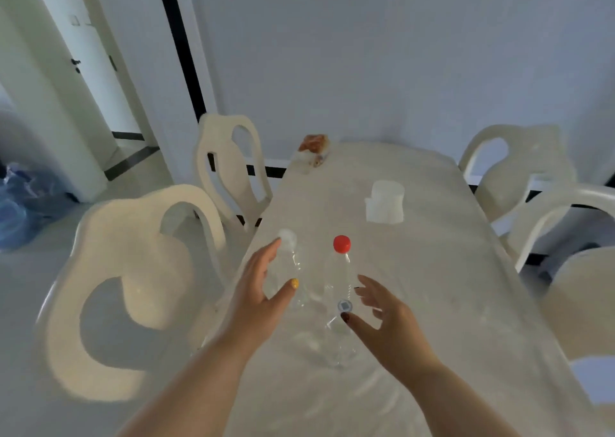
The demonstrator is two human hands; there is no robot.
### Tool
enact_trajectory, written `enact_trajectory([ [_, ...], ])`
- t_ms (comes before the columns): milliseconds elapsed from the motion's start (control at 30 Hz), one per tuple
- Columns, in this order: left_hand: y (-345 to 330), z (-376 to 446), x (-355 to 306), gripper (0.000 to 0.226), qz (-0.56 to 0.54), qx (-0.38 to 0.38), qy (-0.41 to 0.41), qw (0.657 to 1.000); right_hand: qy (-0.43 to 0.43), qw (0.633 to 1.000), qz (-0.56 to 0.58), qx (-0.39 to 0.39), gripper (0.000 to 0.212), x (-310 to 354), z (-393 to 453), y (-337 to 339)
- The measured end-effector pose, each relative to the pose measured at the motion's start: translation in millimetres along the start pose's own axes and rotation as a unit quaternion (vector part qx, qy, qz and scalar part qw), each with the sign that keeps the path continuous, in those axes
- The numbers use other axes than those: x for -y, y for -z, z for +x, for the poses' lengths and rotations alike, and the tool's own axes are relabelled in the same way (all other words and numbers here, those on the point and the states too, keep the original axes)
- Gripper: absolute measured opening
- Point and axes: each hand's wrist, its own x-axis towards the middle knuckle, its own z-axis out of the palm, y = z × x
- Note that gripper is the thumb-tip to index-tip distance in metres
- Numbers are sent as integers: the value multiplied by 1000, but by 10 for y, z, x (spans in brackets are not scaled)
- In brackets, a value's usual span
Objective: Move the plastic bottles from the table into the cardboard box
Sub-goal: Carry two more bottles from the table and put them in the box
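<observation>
Two clear plastic bottles stand upright on the white table (pixel 432 270). The white-capped bottle (pixel 293 270) is on the left, the red-capped bottle (pixel 341 287) just to its right. My left hand (pixel 259 290) is open, its fingers and thumb curved around the left side of the white-capped bottle, close to it or just touching. Spread open, my right hand (pixel 382 316) sits beside the red-capped bottle's right side, thumb near its lower body. Neither hand has closed. No cardboard box is in view.
White plastic chairs flank the table: two on the left (pixel 133 270), (pixel 229 170), others on the right (pixel 519 167). A white container (pixel 386 202) stands mid-table and a brownish packet (pixel 314 147) lies at the far end. Blue bags (pixel 20 203) sit on the floor left.
</observation>
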Motion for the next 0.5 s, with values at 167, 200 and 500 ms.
enact_trajectory([
  [167, -19, 529, 367, 72, 28, 16, 43, 999, -86, 995, -39, -38, 68, -139, 74, -370],
  [200, -35, 603, 395, 72, 32, 14, 57, 998, -95, 993, -49, -41, 65, -144, 71, -419],
  [500, -237, 1038, 486, 38, 59, 40, 114, 991, -125, 986, -51, -95, 37, -153, 106, -568],
])
